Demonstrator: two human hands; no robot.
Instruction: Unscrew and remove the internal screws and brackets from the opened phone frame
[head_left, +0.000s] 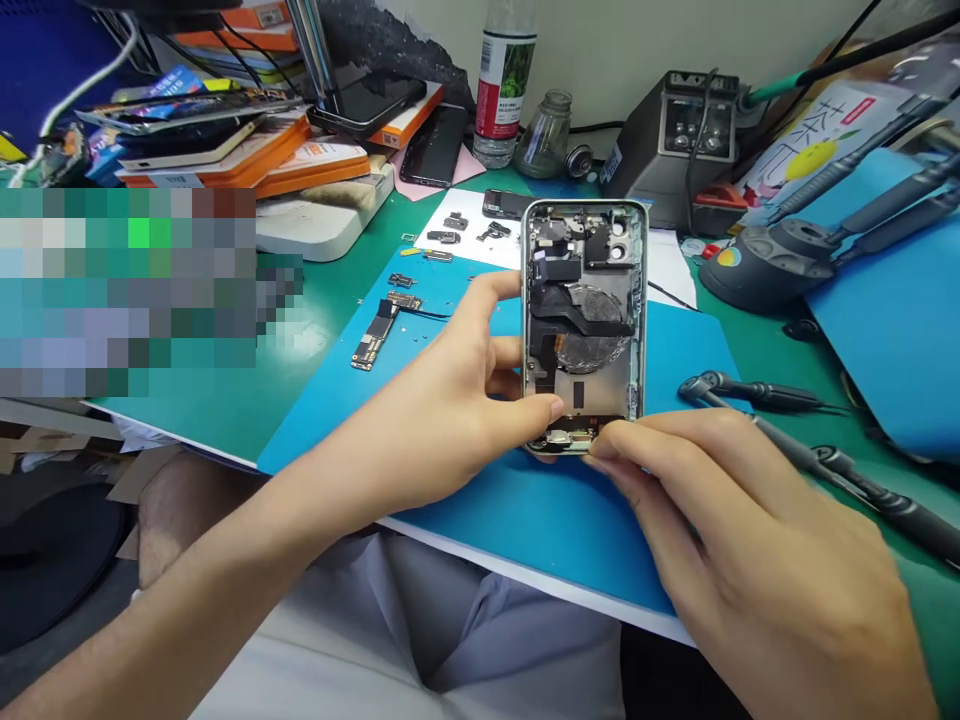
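Observation:
An opened phone housing (581,345) stands tilted up over the blue mat, its inside facing me. Inside it are flex cables, a round coil and camera openings at the top right. My left hand (480,400) grips the housing by its left side, thumb over the lower inner edge and fingers behind. At the bottom right corner, my right hand (750,510) has its thumb and forefinger pinched together against the lower edge; whether something small sits between them is hidden. A logic board (376,333) lies on the mat to the left, with small parts around it.
Small phone parts lie on white paper (465,215) behind the mat. Several screwdrivers (780,392) lie at right, near a round tool holder (772,255). At the back stand a water bottle (502,90), a glass jar (546,135) and orange boxes (300,165). The left side is pixelated.

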